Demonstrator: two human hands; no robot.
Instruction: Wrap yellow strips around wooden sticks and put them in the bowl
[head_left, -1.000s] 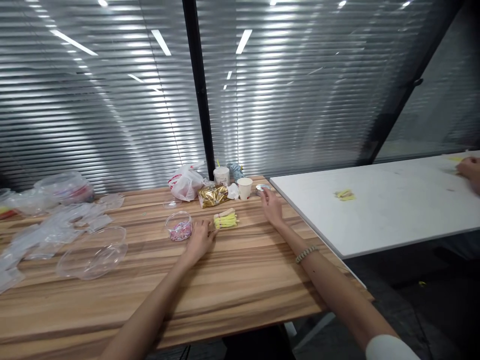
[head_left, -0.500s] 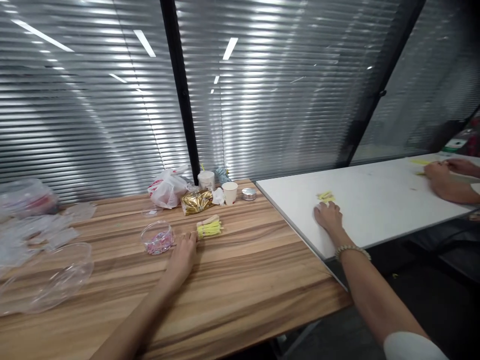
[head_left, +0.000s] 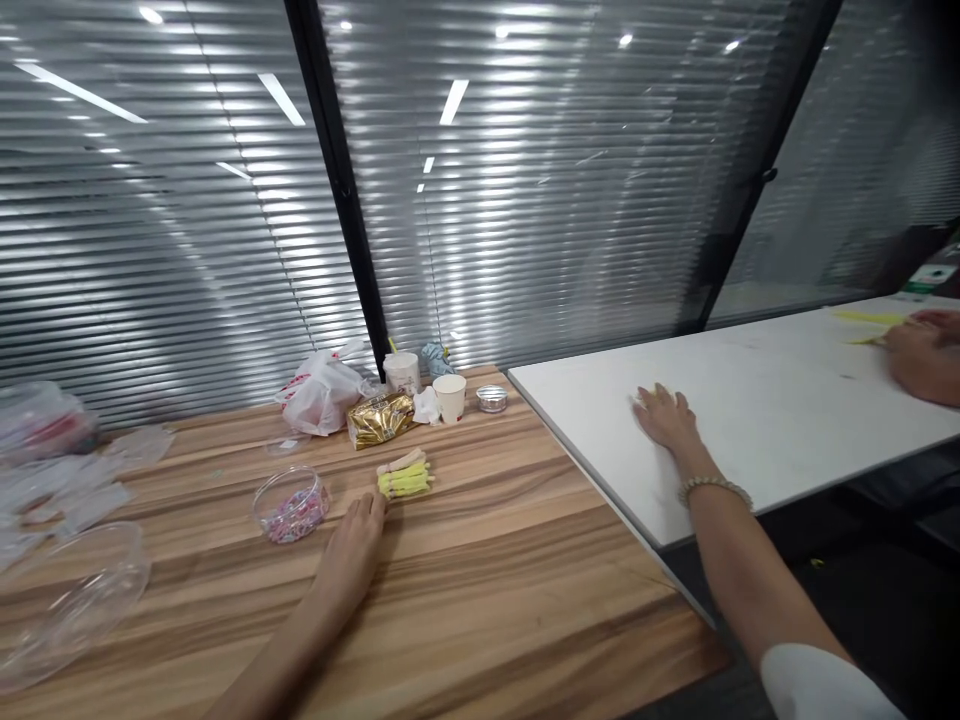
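Observation:
My left hand (head_left: 354, 545) rests on the wooden table (head_left: 480, 590), its fingertips just beside a bundle of yellow strips with pale sticks (head_left: 405, 477). It holds nothing. To its left stands a clear bowl of pink and white bits (head_left: 290, 506). My right hand (head_left: 664, 418), with a beaded bracelet (head_left: 715, 489), lies flat with spread fingers on a white table (head_left: 757, 400) and holds nothing visible. The small yellow pieces seen earlier do not show; my hand may hide them.
A co-worker's hand (head_left: 924, 358) works at the white table's far end near yellow strips (head_left: 866, 318). A gold foil packet (head_left: 381, 420), white plastic bag (head_left: 321, 393), paper cup (head_left: 450, 398) and small metal tin (head_left: 491, 398) stand along the wooden table's back edge. Clear plastic bags (head_left: 60, 480) lie left.
My right hand has moved from the wooden table onto the white table, and the yellow pieces there no longer show. My left hand stays by the bundle while the view shifts.

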